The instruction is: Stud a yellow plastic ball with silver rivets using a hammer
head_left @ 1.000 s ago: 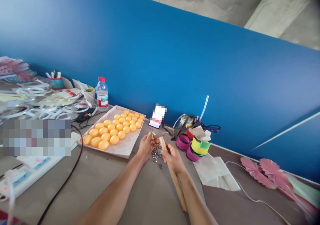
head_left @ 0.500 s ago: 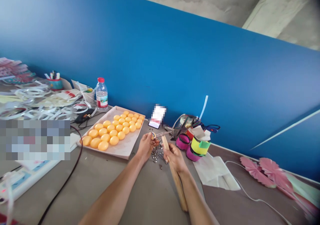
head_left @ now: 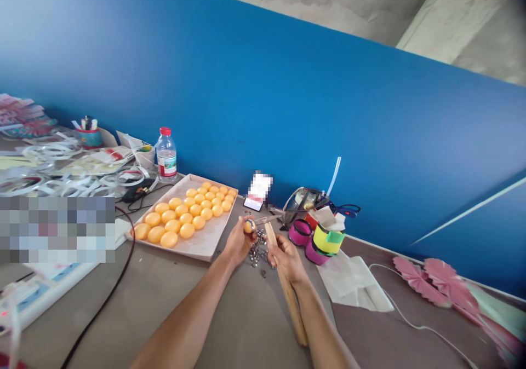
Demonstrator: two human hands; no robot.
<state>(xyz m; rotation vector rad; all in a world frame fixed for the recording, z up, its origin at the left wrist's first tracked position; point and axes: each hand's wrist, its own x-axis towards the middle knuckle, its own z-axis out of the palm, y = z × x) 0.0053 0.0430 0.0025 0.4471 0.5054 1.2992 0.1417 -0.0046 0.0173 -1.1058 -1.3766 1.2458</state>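
Between the fingers of my left hand is an orange ball, like a table-tennis ball, with small shiny pieces at its side. My right hand is closed around a long flat wooden stick. The stick's upper end points away from me, close to a thin pale rod that reaches toward the ball. Whether the rod touches the ball I cannot tell. A heap of small shiny metal pieces lies on the table beneath and between my hands.
More orange balls sit in rows in a shallow box at left. Behind stand a bottle and a phone. Pink and yellow tape rolls and white sheets are at right. A power strip lies far left.
The ball has turned or shifted slightly in my left fingers, so more of its orange surface shows. My right hand and the stick have hardly moved.
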